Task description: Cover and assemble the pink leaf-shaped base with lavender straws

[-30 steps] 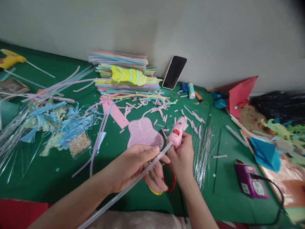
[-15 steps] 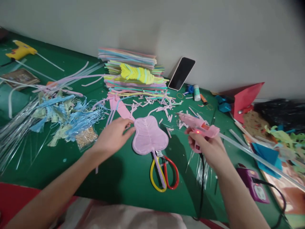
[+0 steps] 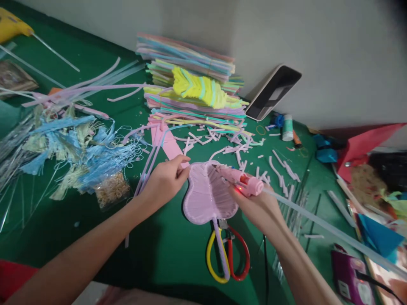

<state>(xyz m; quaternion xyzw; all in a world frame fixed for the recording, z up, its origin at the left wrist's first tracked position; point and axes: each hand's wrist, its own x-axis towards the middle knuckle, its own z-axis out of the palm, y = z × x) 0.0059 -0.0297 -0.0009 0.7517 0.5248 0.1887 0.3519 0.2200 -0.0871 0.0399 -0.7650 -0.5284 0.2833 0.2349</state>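
A lilac fan-shaped piece point(image 3: 202, 197) with a fuzzy rim and thin stem lies over scissors point(image 3: 240, 258), which have one yellow and one red handle. Its upper left edge is at the bent fingertips of my left hand point(image 3: 167, 180), which pinch there, though the exact contact is partly hidden. My right hand point(image 3: 259, 207) is wrapped round a pink glue gun point(image 3: 240, 180) with a red light on. The gun's nozzle is over the top of the lilac piece; whether it touches cannot be made out. A long clear glue stick point(image 3: 305, 214) extends from the gun's back.
Bundles of pipe cleaners point(image 3: 190, 59) and a propped phone point(image 3: 273, 93) stand at the back. Blue tassels point(image 3: 104, 148) and a bag of gold rings point(image 3: 111, 190) lie left. Pipe cleaner scraps point(image 3: 235, 148) litter the middle. A purple device point(image 3: 349, 275) with a cable sits right.
My right hand has brought the glue gun leftward from beside the lilac piece to over its top. My left hand stays at the left edge. The view has shifted and moved closer.
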